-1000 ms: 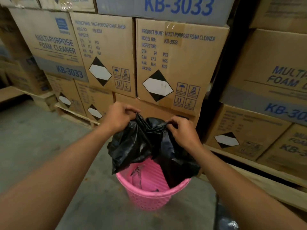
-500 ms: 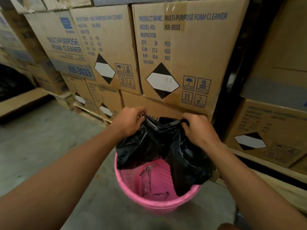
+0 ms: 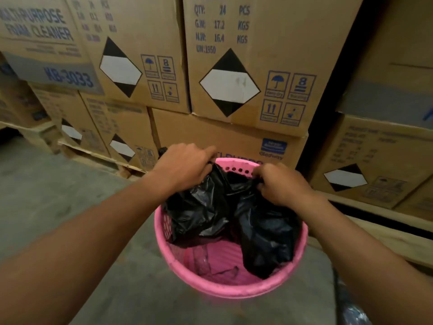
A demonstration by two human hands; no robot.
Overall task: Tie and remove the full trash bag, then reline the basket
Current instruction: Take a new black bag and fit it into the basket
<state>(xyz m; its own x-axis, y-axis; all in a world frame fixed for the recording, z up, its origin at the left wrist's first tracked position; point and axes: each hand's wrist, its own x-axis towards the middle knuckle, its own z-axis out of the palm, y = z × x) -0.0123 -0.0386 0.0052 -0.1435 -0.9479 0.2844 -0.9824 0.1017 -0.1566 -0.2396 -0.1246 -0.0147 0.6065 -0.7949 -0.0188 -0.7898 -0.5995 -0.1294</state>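
Note:
A round pink plastic basket (image 3: 225, 290) with a perforated wall stands on the concrete floor in front of me. A crumpled black trash bag (image 3: 264, 233) hangs down into it from my two hands. My left hand (image 3: 185, 164) pinches the bag's top edge at the basket's far left rim. My right hand (image 3: 281, 181) grips the same edge near the far right rim. Below the bag, the pink basket bottom shows with some clear plastic scrap on it.
Stacked cardboard boxes (image 3: 246, 66) of foam cleaner on wooden pallets (image 3: 379, 233) stand right behind the basket and run off to the left and right. Grey concrete floor (image 3: 46, 195) lies to the left. Something shiny and dark (image 3: 351, 310) sits at the bottom right edge.
Both hands have lowered the black bag from above the basket down into it. My head has come closer and tilted down over the basket.

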